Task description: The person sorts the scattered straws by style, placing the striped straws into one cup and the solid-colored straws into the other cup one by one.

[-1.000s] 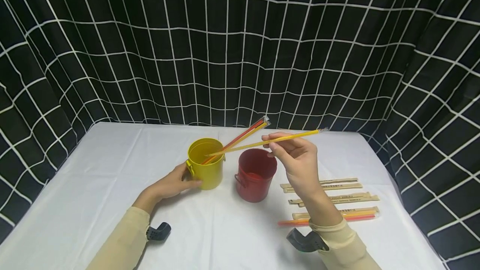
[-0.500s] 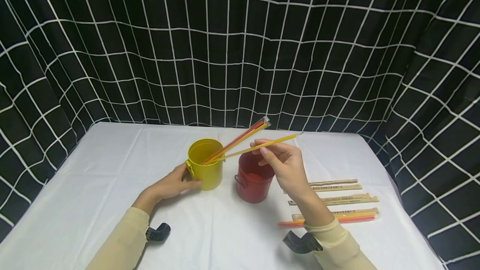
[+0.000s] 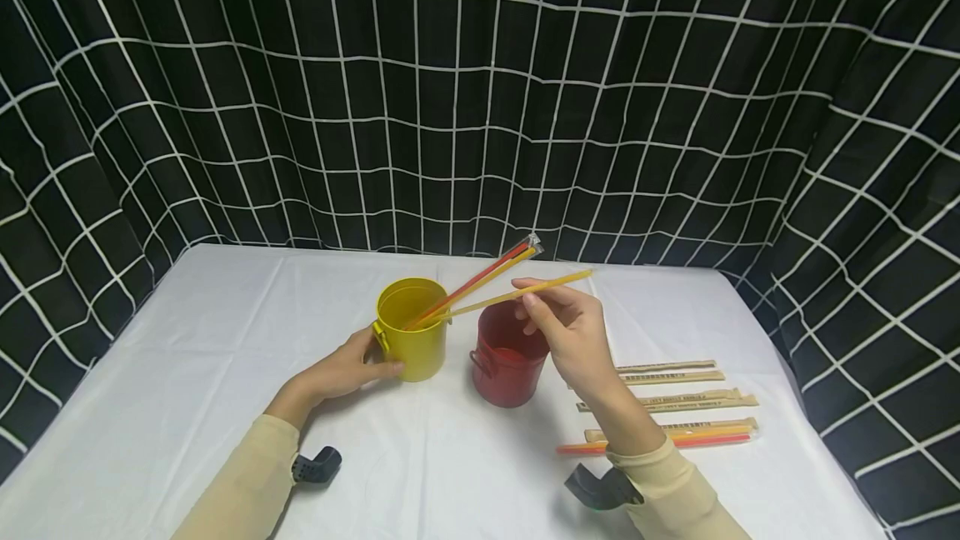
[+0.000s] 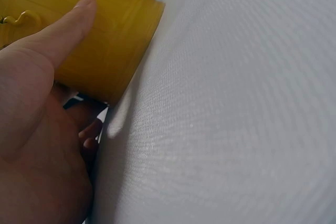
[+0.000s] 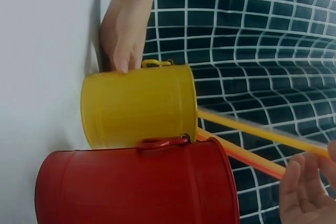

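At the bottom of the head view, your beige sleeves (image 3: 251, 473) bear black wrist mounts (image 3: 317, 466). At lower right, paper-wrapped straws (image 3: 697, 400) lie on white cloth (image 3: 450, 473), an orange-and-red pair (image 3: 712, 439) nearest you. Left of centre, your left hand (image 3: 341, 369) grips the upright yellow pail (image 3: 422, 353) between thumb and fingers. Just beside it stands the red pail (image 3: 508, 375). Your right hand (image 3: 576, 332), right of centre, pinches a yellow straw (image 3: 558, 281) at the yellow pail's mouth, where other straws (image 3: 487, 273) lean. A black grid curtain (image 3: 513, 94) fills the top.
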Tool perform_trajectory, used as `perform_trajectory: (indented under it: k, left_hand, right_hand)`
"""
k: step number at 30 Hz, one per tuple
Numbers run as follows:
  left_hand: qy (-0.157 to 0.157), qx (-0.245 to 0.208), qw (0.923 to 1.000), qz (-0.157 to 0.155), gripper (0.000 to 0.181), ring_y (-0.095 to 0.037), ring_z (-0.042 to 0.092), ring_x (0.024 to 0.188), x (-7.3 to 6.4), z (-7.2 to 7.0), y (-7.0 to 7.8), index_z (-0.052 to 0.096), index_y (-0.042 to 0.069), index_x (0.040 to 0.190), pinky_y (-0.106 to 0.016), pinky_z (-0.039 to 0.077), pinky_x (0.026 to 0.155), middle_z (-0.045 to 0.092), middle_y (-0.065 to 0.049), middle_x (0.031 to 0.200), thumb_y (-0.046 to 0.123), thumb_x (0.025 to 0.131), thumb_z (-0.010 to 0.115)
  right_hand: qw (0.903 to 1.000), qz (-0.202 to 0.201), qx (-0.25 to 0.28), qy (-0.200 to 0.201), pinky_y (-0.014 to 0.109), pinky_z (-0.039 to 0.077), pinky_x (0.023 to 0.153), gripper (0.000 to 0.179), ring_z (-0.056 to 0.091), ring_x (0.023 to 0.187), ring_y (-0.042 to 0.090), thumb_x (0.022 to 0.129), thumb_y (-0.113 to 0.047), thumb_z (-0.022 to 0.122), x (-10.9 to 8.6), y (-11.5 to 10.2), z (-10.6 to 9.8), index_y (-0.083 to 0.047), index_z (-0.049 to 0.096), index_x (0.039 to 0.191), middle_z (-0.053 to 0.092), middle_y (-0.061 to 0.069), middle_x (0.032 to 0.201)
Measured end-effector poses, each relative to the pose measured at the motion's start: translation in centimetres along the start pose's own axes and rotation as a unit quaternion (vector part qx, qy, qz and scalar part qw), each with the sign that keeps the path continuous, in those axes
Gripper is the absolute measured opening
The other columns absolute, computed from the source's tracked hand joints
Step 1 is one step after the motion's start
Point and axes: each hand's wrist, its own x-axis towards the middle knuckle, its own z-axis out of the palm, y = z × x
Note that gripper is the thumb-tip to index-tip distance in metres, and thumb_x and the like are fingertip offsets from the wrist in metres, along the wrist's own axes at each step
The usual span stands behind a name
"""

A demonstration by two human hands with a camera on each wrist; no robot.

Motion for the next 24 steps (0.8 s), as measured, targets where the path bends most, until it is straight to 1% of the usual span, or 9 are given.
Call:
perform_trajectory:
  k: [4, 9, 12, 18, 22, 24]
  left_hand:
    - [-0.001, 0.001, 1.0000, -0.004, 0.090, -0.038, 0.012, 0.158, -0.02, 0.03, -0.03, 0.019, 0.013, 0.162, -0.062, 0.009, 0.128, 0.020, -0.013, 0.170, 0.037, 0.093, 0.071]
    - [0.000, 0.004, 1.0000, -0.005, 0.090, -0.038, 0.011, 0.159, 0.03, 0.01, -0.11, 0.018, 0.013, 0.162, -0.062, 0.009, 0.128, 0.018, -0.013, 0.170, 0.037, 0.093, 0.071]
    - [0.000, 0.004, 1.0000, -0.004, 0.090, -0.038, 0.011, 0.159, 0.06, -0.02, -0.11, 0.018, 0.013, 0.162, -0.062, 0.008, 0.128, 0.018, -0.013, 0.170, 0.037, 0.093, 0.071]
    - [-0.001, 0.003, 1.0000, -0.005, 0.090, -0.038, 0.011, 0.159, 0.06, -0.04, -0.06, 0.018, 0.013, 0.162, -0.062, 0.009, 0.128, 0.018, -0.012, 0.170, 0.037, 0.093, 0.071]
    - [0.000, 0.007, 1.0000, -0.002, 0.090, -0.038, 0.011, 0.159, 0.10, 0.00, -0.18, 0.018, 0.013, 0.162, -0.062, 0.009, 0.128, 0.019, -0.012, 0.170, 0.037, 0.094, 0.071]
    - [0.000, 0.007, 1.0000, 0.000, 0.090, -0.038, 0.012, 0.159, 0.15, 0.01, -0.27, 0.018, 0.013, 0.162, -0.062, 0.009, 0.128, 0.019, -0.012, 0.170, 0.036, 0.094, 0.071]
  right_hand:
    - [1.0000, -0.002, -0.005, -0.002, 0.019, 0.053, 0.063, 0.023, 0.059, 0.074, 0.008, 0.100, -0.001, 0.057, -0.16, 0.05, 0.12, 0.011, 0.067, 0.117, 0.071, -0.007, 0.091]
    - [1.0000, -0.003, 0.003, -0.004, 0.018, 0.055, 0.066, 0.026, 0.063, 0.076, 0.006, 0.099, -0.001, 0.057, -0.22, 0.09, 0.25, 0.011, 0.064, 0.122, 0.071, -0.013, 0.092]
    - [0.9999, -0.004, 0.013, 0.001, 0.018, 0.056, 0.067, 0.028, 0.065, 0.078, 0.005, 0.099, 0.001, 0.058, -0.19, 0.02, 0.27, 0.011, 0.063, 0.124, 0.072, -0.014, 0.093]
    - [0.9993, -0.002, 0.033, 0.015, 0.018, 0.058, 0.068, 0.029, 0.067, 0.078, 0.005, 0.097, 0.002, 0.058, -0.06, -0.08, 0.14, 0.012, 0.060, 0.125, 0.072, -0.009, 0.094]
    - [0.9990, 0.002, 0.035, 0.027, 0.018, 0.058, 0.069, 0.029, 0.067, 0.076, 0.007, 0.098, 0.002, 0.058, 0.04, -0.14, -0.15, 0.012, 0.060, 0.124, 0.072, -0.005, 0.093]
    - [0.9988, 0.001, 0.035, 0.033, 0.018, 0.058, 0.069, 0.028, 0.067, 0.076, 0.007, 0.098, 0.001, 0.058, 0.09, -0.26, -0.34, 0.011, 0.060, 0.124, 0.072, -0.005, 0.092]
